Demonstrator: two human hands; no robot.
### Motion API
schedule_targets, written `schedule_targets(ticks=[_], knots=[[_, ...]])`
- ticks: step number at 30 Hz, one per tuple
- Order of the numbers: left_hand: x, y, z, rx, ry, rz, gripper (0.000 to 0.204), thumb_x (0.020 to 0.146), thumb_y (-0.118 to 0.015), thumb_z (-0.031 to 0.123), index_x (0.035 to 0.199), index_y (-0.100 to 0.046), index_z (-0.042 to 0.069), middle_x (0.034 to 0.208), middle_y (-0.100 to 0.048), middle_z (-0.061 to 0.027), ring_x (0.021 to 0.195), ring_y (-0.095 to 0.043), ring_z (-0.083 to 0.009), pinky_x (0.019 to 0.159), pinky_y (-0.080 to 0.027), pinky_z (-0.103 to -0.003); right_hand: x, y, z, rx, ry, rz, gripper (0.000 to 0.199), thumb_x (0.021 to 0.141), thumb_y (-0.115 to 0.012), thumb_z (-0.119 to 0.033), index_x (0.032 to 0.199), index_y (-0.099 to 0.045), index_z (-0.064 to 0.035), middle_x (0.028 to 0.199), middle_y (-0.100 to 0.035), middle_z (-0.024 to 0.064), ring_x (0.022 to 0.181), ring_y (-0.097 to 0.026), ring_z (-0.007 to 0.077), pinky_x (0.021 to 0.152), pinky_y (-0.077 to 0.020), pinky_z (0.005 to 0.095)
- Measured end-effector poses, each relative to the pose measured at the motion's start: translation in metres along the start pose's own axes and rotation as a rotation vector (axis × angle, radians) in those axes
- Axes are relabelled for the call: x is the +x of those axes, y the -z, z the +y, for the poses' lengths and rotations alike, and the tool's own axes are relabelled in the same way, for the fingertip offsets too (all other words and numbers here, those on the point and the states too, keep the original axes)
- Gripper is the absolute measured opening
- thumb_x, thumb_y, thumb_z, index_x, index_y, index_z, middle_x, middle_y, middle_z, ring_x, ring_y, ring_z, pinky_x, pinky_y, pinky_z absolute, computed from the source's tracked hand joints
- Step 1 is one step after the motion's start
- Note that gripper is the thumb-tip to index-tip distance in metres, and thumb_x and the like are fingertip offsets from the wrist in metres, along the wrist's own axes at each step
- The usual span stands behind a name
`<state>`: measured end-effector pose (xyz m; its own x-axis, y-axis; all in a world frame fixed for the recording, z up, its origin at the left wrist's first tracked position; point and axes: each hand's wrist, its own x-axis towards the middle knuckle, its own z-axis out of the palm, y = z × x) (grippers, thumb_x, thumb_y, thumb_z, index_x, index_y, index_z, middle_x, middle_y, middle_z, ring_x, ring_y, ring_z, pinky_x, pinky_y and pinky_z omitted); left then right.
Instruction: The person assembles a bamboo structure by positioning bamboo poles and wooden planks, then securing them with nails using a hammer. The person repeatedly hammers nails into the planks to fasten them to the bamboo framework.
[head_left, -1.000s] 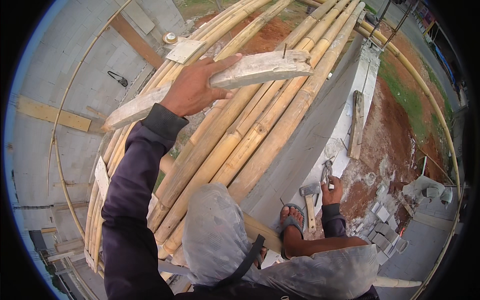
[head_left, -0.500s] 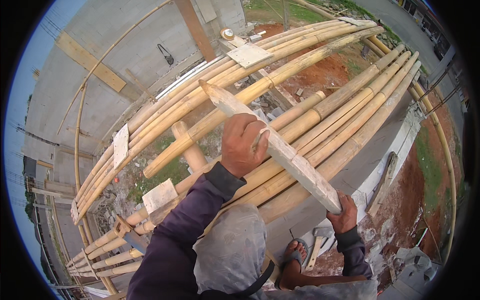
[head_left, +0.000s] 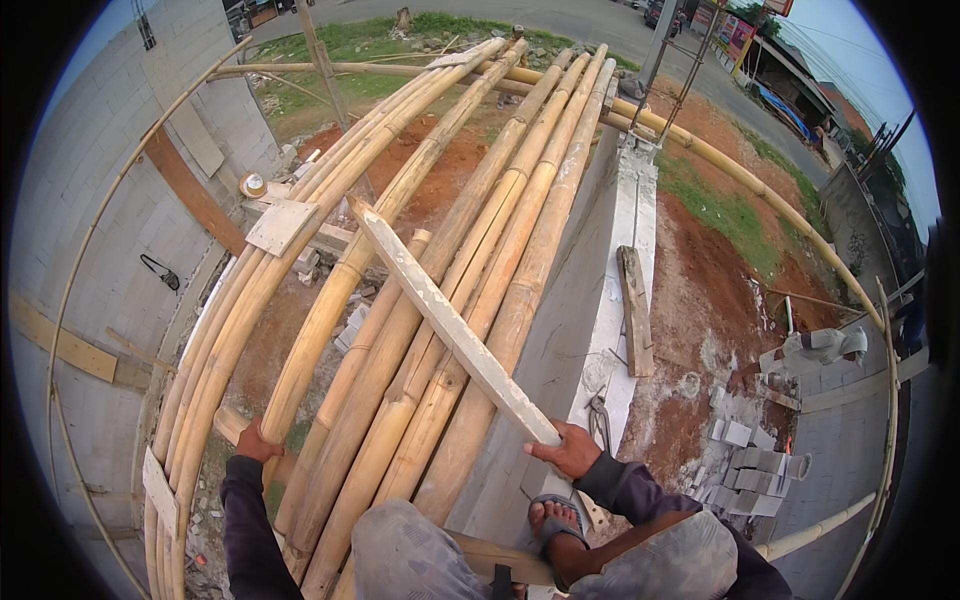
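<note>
My right hand (head_left: pixel 570 450) is closed on the near end of a whitish, cement-smeared wooden stake (head_left: pixel 455 335). The stake slants across several bamboo poles (head_left: pixel 500 260), its bare pointed tip toward the far left. My left hand (head_left: pixel 258 442) is lower left, closed at the near end of a separate bamboo pole (head_left: pixel 335 290). A short bamboo crosspiece (head_left: pixel 230 424) passes under that spot, and the hand hides where they meet. My sandalled foot (head_left: pixel 558 520) rests near the wall top, beside my right hand.
A block wall (head_left: pixel 600 345) runs along the right of the poles, bearing a loose board (head_left: pixel 634 310) and pincers (head_left: pixel 600 425). Flat boards (head_left: pixel 282 228) lie on the left poles. Lower right, a person (head_left: pixel 825 345) stoops near stacked blocks (head_left: pixel 750 480). A bamboo rail (head_left: pixel 760 195) crosses beyond.
My left hand has let go of the stake's middle and moved down left to the bamboo pole. My right hand still grips the stake. The view has turned to the right.
</note>
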<state>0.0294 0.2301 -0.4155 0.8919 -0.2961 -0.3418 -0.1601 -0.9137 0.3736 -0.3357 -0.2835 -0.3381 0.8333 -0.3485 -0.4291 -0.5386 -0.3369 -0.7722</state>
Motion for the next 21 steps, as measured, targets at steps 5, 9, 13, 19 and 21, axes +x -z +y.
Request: schedule_targets(ticks=[5,9,13,19,21], knots=[[-0.016,0.017,0.038,-0.106,-0.069,0.058,0.068,0.047,-0.085,0.012,0.109,-0.060,0.000,0.102,-0.070,-0.0264,0.098,-0.068,-0.0394,0.084,-0.054,-0.043,0.001,0.001,0.009,0.246,-0.114,-0.099,0.055,0.087,-0.072,-0.041,0.121,-0.065,0.0014,0.091,-0.069,0.0108,0.085,-0.064,0.0171,0.079,-0.0504,0.0318],[-0.045,0.048,0.070,-0.156,-0.113,0.154,0.060,0.049,-0.082,0.009,0.105,-0.062,-0.001,0.095,-0.069,-0.0268,0.092,-0.068,-0.0414,0.081,-0.054,-0.044,0.005,-0.008,0.021,0.290,-0.171,-0.090,0.052,0.088,-0.072,-0.040,0.115,-0.066,0.0034,0.091,-0.069,0.0082,0.085,-0.063,0.0137,0.077,-0.0499,0.0297],[-0.084,0.073,0.090,-0.071,-0.272,0.165,0.058,0.056,-0.081,0.012,0.108,-0.060,-0.001,0.089,-0.067,-0.0275,0.085,-0.066,-0.0451,0.078,-0.052,-0.048,0.006,-0.022,0.034,0.453,-0.123,-0.076,0.049,0.088,-0.073,-0.037,0.113,-0.066,0.0038,0.089,-0.069,0.0062,0.082,-0.062,0.0124,0.075,-0.0497,0.0294],[-0.134,0.020,0.095,0.082,-0.190,0.387,0.052,0.078,-0.079,0.029,0.117,-0.057,0.000,0.094,-0.065,-0.0274,0.084,-0.063,-0.0476,0.074,-0.049,-0.053,0.005,-0.034,0.035,0.333,-0.093,-0.003,0.047,0.088,-0.073,-0.035,0.115,-0.065,0.0036,0.091,-0.069,0.0084,0.082,-0.062,0.0148,0.076,-0.0497,0.0306],[-0.143,-0.009,0.095,0.118,-0.152,0.430,0.050,0.085,-0.073,0.037,0.118,-0.058,0.001,0.095,-0.065,-0.0240,0.088,-0.063,-0.0464,0.076,-0.048,-0.052,0.004,-0.028,0.023,0.203,-0.031,0.065,0.047,0.088,-0.072,-0.033,0.117,-0.065,0.0037,0.095,-0.070,0.0127,0.084,-0.065,0.0182,0.077,-0.0504,0.0324]])
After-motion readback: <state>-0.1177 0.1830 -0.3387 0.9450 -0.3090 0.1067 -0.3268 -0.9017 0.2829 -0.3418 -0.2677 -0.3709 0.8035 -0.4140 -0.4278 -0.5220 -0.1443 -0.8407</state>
